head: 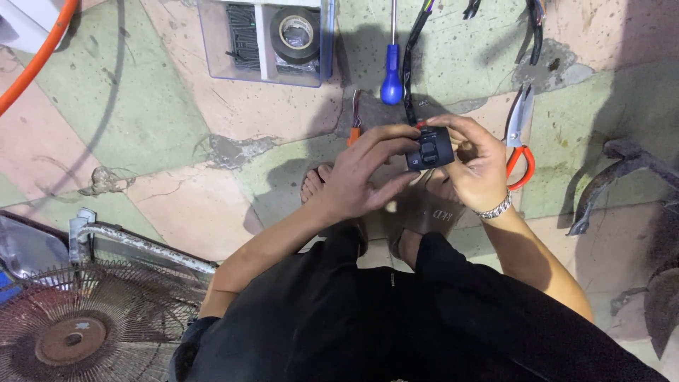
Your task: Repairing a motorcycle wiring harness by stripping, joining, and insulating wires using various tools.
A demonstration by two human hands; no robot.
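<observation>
Fingers [396, 138] of both hands close around a small black switch housing [430, 151], held above the person's lap and bare feet, over the patterned floor [177, 106]. The left hand [364, 177] wraps the housing's left side, its fingers curled narrow across the top edge and its thumb pressed underneath; the right hand [477, 166] grips the right side, fingers bent over the top and thumb near the front face, where a few buttons show. A silver bracelet [495, 209] circles the right wrist. A black cable [414, 56] runs from the top of the housing up across the floor. Just beside that cable lies a screwdriver with a blue handle [391, 78], and near the left fingertips an orange-handled tool [355, 124] rests on the floor, partly hidden. Scissors with orange handles [520, 138] lie just right of the right hand. Farther up stands a clear plastic box [265, 42] holding a roll of black tape [296, 32] and a bundle of dark sticks. At lower left sits a rusty fan grille [85, 325]; an orange hose [35, 56] crosses the upper left corner.
</observation>
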